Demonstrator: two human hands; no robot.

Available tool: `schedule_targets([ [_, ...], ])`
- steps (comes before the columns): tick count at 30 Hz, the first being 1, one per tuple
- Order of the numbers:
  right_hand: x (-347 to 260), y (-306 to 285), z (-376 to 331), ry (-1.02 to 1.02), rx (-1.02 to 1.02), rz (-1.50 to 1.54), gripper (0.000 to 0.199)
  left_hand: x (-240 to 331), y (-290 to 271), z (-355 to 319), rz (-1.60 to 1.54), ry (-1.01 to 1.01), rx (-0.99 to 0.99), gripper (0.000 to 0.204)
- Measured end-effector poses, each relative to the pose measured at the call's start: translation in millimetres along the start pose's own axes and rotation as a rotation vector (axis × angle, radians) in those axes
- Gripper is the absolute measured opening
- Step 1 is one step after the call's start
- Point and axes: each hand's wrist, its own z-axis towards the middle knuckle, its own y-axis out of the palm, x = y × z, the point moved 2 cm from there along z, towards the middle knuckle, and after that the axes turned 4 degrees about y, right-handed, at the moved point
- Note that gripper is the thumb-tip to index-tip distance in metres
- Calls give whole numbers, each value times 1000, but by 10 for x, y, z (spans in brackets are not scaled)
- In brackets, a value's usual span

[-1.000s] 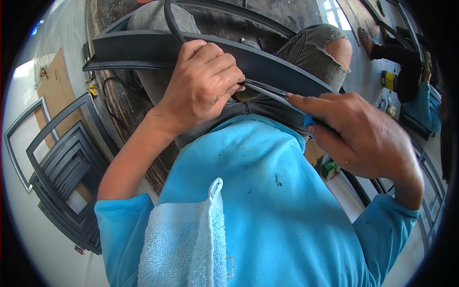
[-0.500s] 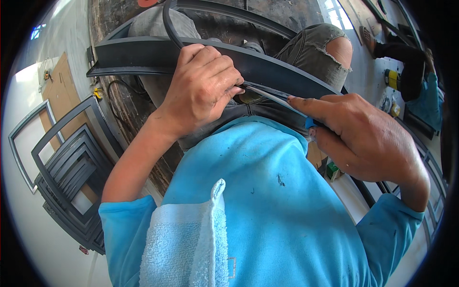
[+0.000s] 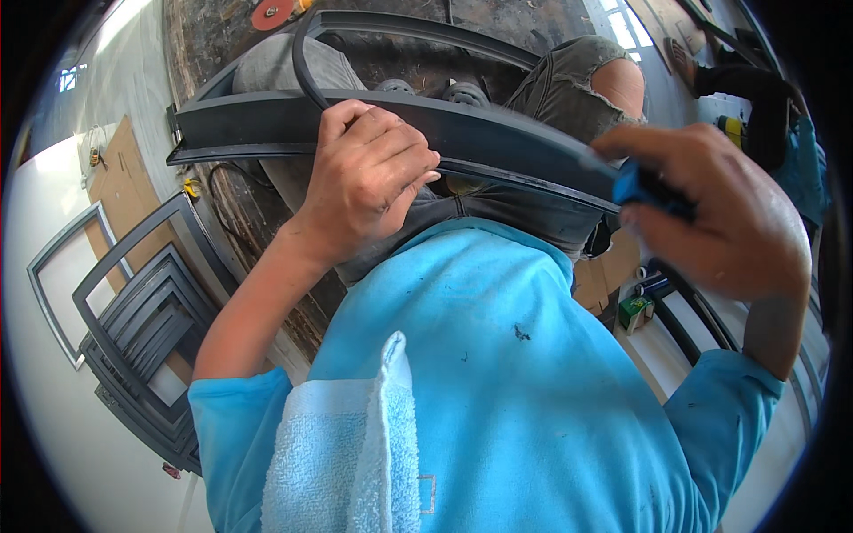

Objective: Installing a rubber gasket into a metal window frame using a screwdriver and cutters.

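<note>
A dark grey metal frame lies across my lap, its near side running from left to right. My left hand is closed at the frame's inner edge, gripping a black rubber strip that loops up and away behind the knuckles. Over the frame's right part, my right hand grips a blue-handled screwdriver, tip end leftward and apart from the strip; its shaft is smeared by motion. My left fingertips hide where the strip meets the frame.
Several dark frames lean in a stack on the left, near brown cardboard. A red disc lies at the far edge. On the right are a green box and another person's leg. A light blue towel hangs over my shirt.
My right hand has pulled the screwdriver back from beside my left fingertips, rightward and up off the frame's edge. The left hand has shifted slightly left and still grips the strip.
</note>
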Motion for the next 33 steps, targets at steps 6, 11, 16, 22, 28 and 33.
schedule_targets([
  [6, 242, 165, -89, 145, -10, 404, 49, 101, 150, 89, -3, 46, -27, 18],
  [11, 257, 288, 116, 106, 143, 766, 39, 172, 139, 89, 39, 47, -49, 16],
  [16, 279, 354, 349, 68, 288, 713, 35, -20, -145, 31, 12, 44, -114, 26],
  [22, 158, 604, 378, 223, 70, 701, 39, -129, -390, -70, 3, -56, -183, 26],
  [28, -36, 725, 208, 135, -190, 564, 66, -146, -381, -69, -10, -51, -113, 25],
  [33, -48, 728, 139, 83, -212, 524, 53, -168, -302, -75, -19, -38, -51, 25],
])
